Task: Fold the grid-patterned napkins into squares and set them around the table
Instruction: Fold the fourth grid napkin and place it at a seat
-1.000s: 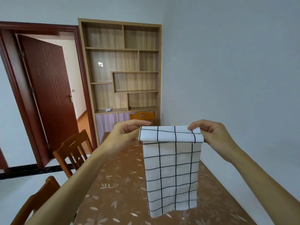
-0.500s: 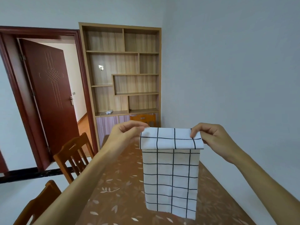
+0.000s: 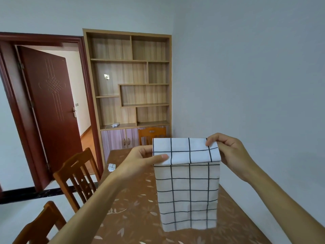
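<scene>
napkin [image 3: 188, 191]: white, thin black grid
folded napkin [image 3: 111, 167]: white, black grid too
table [image 3: 133, 205]: brown, pale leaves and flowers
chair [image 3: 84, 156]: orange-brown wood
door [image 3: 51, 106]: dark red-brown, embossed knot motif
shelf unit [image 3: 112, 81]: light wood grain
wall [image 3: 246, 76]: pale grey-blue

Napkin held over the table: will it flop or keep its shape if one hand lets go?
Probably floppy: the napkin hangs limp below the folded top. Likely light, since the left hand and right hand hold it by fingertip pinches alone.
</scene>
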A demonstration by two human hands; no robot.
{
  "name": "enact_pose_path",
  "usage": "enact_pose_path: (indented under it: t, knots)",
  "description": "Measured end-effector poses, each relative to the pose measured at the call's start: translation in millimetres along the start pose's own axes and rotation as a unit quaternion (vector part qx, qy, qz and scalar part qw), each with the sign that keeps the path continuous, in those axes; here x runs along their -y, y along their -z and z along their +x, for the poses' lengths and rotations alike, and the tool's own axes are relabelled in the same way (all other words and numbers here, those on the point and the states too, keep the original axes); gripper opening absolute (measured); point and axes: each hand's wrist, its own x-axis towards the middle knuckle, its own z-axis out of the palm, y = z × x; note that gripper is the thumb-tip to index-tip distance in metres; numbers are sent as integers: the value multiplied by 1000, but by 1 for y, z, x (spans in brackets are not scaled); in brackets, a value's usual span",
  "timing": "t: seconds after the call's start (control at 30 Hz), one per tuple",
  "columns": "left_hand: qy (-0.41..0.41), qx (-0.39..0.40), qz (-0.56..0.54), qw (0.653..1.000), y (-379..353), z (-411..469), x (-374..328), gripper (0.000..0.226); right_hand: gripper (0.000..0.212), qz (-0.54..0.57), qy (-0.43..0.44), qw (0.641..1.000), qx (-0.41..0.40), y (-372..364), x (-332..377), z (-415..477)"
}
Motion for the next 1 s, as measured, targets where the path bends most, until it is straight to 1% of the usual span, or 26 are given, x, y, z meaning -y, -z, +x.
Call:
enact_pose_path:
  t: [0.07,0.13,0.17,0.2,0.23,0.27,0.33,0.4,0.47,0.5,0.63,0.7,0.77,0.8,0.87,0.93,1.0]
  knots:
    - [-19,-18,-14,1000,0,1,-3,32,37,74,-24,997,-4,-2,2,-1]
    - [-48,-42,-16,998,-1,2,-5,30,34,141,-43,989,11,-4,4,-3]
    - [-64,-57,-10,996,-1,3,-5,28,38,161,-59,985,23,-5,4,-4]
    - [-79,-71,-1,994,-2,4,-5,25,48,167,-76,982,35,-5,3,-5]
    - [-92,-81,7,992,-3,4,-6,23,56,155,-84,983,49,-6,1,-7]
    - [-100,-86,12,991,-4,4,-8,22,59,125,-79,987,67,-7,-1,-8]
    - [-112,-86,7,990,-5,4,-10,23,52,44,-67,993,87,-12,-2,-13]
    - [-121,-81,-1,989,-5,4,-11,26,39,8,-65,996,64,-16,-2,-15]
    - [-126,-66,4,990,-3,3,-11,28,27,13,-62,998,28,-18,-2,-15]
    - [-123,-56,6,991,-2,1,-11,29,24,19,-58,998,13,-18,-2,-15]
    - [-88,11,7,996,2,-6,-12,35,20,13,-17,1000,-23,-16,-2,-15]
    - [-77,19,32,996,2,-8,-11,40,18,9,-1,1000,-30,-15,0,-16]
    - [-84,18,49,995,2,-8,-10,40,20,-5,8,1000,-20,-14,1,-16]
    - [-86,14,43,995,2,-8,-9,37,23,-14,3,1000,-2,-13,2,-16]
    - [-91,-2,41,995,2,-7,-9,24,30,-35,-17,998,41,-10,2,-16]
    - [-93,-13,47,994,3,-7,-10,16,25,-59,-25,997,52,-7,0,-15]
    - [-80,-22,33,996,6,-4,-8,21,16,-47,-18,998,43,-5,-2,-14]
